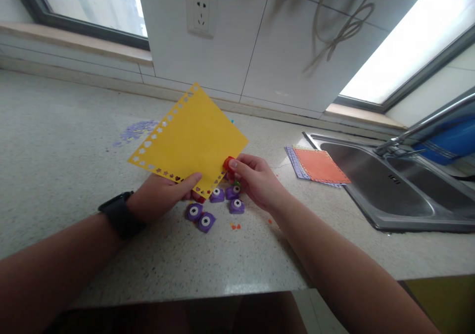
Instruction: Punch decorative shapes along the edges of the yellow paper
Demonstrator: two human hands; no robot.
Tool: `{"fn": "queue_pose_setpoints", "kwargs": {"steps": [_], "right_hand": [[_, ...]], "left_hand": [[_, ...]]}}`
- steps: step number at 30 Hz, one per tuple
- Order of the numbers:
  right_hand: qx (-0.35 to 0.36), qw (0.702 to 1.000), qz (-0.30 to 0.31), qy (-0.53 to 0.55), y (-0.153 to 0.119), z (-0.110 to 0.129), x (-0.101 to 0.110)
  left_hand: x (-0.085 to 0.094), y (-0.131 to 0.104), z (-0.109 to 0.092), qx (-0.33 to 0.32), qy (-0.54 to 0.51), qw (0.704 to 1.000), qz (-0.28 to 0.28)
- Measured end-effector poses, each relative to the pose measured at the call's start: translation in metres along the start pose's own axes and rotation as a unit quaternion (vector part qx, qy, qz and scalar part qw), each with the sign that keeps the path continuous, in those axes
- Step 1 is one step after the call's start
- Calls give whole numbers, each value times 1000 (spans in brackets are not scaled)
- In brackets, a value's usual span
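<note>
A square yellow sheet of paper (196,136) is held tilted above the counter. Shaped holes such as stars, hearts and flowers run along its left and lower edges. My left hand (172,190) grips it near the bottom, thumb on top and fingers beneath. At the paper's lower right edge, my right hand (254,175) closes around a small red craft punch (229,164), which sits against that edge. Several purple craft punches (206,221) with white round tops lie on the counter just below the paper. Part of this group is hidden under the sheet.
Purple and yellow paper cut-outs (135,131) form a pile at the left. A stack of punched sheets with an orange one (321,166) on top overlaps the edge of the steel sink (365,190). Small orange scraps (236,227) dot the speckled counter (148,269).
</note>
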State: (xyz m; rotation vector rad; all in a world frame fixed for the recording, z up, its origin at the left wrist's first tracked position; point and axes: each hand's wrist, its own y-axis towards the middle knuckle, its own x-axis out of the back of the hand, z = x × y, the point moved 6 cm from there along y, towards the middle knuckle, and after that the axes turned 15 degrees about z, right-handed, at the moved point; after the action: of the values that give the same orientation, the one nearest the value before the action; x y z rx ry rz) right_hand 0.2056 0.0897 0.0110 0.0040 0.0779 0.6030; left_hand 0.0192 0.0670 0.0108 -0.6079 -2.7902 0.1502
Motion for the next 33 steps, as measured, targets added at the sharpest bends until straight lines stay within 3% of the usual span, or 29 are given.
{"fn": "queue_pose_setpoints", "kwargs": {"steps": [33], "right_hand": [[37,999,13,-21,1,6,-6]], "left_hand": [[-3,0,-4,9,-11,1000,3]]}}
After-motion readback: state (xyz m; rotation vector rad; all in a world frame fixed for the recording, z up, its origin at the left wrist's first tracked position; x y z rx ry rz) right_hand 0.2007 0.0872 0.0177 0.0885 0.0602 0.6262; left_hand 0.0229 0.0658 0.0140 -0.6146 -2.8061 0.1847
